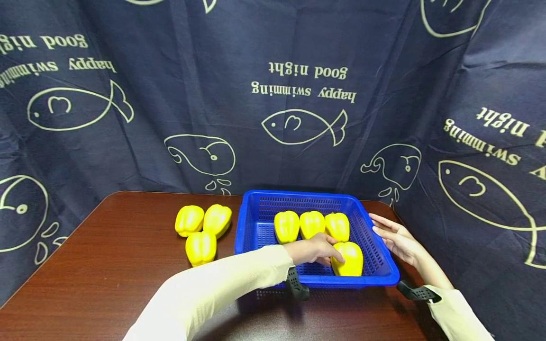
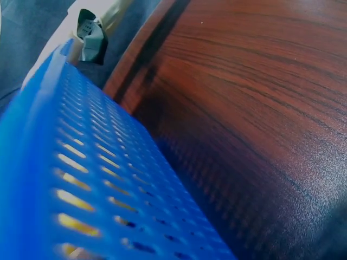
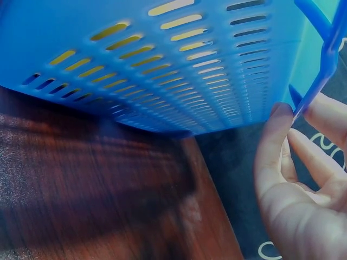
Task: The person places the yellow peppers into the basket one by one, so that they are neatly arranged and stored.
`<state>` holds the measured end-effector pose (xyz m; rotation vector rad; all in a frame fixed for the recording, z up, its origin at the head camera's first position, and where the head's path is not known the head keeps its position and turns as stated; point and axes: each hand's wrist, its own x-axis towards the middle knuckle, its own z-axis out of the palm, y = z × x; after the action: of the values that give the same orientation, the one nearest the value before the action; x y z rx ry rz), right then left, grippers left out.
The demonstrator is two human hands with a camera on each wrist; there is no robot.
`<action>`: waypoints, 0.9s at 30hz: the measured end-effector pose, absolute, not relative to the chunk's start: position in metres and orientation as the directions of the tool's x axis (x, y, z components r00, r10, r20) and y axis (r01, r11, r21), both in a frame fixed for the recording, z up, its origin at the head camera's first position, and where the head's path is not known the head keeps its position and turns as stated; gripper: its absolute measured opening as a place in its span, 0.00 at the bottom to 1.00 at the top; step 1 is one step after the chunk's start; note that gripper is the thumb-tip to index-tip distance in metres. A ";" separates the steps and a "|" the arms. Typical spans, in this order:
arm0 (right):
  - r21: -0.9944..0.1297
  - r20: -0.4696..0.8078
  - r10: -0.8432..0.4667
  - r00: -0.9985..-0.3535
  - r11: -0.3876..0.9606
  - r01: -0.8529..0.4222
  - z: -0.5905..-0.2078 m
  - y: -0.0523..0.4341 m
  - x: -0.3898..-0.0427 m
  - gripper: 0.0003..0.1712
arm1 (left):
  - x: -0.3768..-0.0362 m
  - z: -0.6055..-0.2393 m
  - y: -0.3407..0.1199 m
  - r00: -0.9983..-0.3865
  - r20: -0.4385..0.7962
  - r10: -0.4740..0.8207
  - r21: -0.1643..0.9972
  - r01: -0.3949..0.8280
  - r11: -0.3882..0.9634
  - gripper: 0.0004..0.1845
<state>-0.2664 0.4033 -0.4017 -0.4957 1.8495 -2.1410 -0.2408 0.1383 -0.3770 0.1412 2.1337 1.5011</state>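
Note:
A blue perforated plastic basket [image 1: 249, 232] stands on the table's right part, with three yellow bell peppers in a row inside it. Reaching over its front rim, my left hand [image 1: 315, 248] grips another yellow bell pepper [image 1: 352, 261] in the front right of the basket. My right hand [image 1: 398, 242] pinches the basket's right rim; in the right wrist view the thumb [image 3: 274, 132] lies at the rim's outer side. Through the slots in the left wrist view, yellow shows behind the basket wall [image 2: 108, 162]; most of the left hand is hidden there.
Three more yellow bell peppers [image 1: 201, 247] sit close together on the brown wooden table [image 1: 106, 265], left of the basket. A dark blue cloth [image 1: 204, 94] with fish drawings hangs behind the table and along its sides.

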 end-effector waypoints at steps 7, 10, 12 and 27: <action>-0.987 0.086 -0.424 -0.902 -0.162 -0.018 -0.401 0.401 -0.264 0.24 | -0.243 -0.367 0.127 -0.837 -0.355 0.416 0.919 -0.231 0.320 0.27; -0.988 0.079 -0.421 -0.904 -0.155 -0.014 -0.400 0.401 -0.264 0.24 | -0.244 -0.360 0.121 -0.840 -0.340 0.423 0.929 -0.228 0.292 0.28; -0.989 0.076 -0.416 -0.906 -0.150 -0.014 -0.400 0.401 -0.264 0.24 | -0.244 -0.356 0.116 -0.844 -0.329 0.425 0.934 -0.222 0.281 0.30; -0.992 0.068 -0.410 -0.910 -0.128 -0.017 -0.399 0.403 -0.264 0.24 | -0.235 -0.329 0.075 -0.909 -0.123 0.398 0.988 -0.073 0.138 0.29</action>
<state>-0.2643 0.4030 -0.3989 -0.4782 1.8744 -2.1234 -0.2348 0.0752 -0.3290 0.3127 2.0661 1.8268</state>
